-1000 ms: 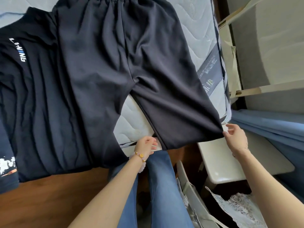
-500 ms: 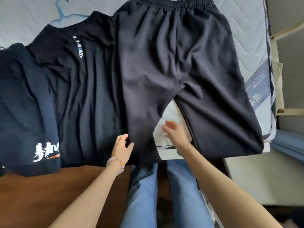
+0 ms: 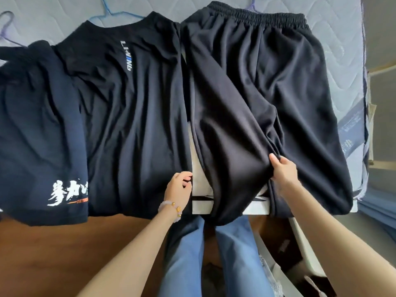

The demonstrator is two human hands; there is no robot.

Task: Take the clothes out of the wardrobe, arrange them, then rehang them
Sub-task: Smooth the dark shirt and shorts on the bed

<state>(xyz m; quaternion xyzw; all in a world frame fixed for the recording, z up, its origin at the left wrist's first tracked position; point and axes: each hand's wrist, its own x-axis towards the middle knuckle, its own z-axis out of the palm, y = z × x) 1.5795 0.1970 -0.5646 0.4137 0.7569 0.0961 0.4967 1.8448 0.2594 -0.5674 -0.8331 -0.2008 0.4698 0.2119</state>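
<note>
Where the black trousers (image 3: 257, 93) are lying: they are stretching flat across the mattress (image 3: 334, 50), with the elastic waistband at the far side and both legs running toward the person and hanging over the near edge.
Right hand (image 3: 282, 174): it is gripping a bunch of trouser cloth where the two legs are lying side by side. Its fingers are curling into the fabric, and folds are fanning out from the grip.
Left hand (image 3: 180, 187): it is sitting at the side edge of the black T-shirt (image 3: 132, 125), just beside a strip of bare mattress between shirt and trousers. Its fingers are curling inward against the dark cloth, but I cannot tell whether they are pinching it.
Black T-shirt: it is lying flat to the left of the trousers, with white and blue lettering running down its middle.
Navy garment (image 3: 42, 125): it is lying at the far left, overlapping the shirt's edge and showing white brush characters near its hem.
Blue hanger (image 3: 111, 11): it is poking out beyond the shirt's collar.
Bracelet (image 3: 171, 207): pale and gold beads are circling the left wrist.
Jeans (image 3: 186, 254): the person's legs are standing close against the bed, on the brown floor (image 3: 53, 243).
</note>
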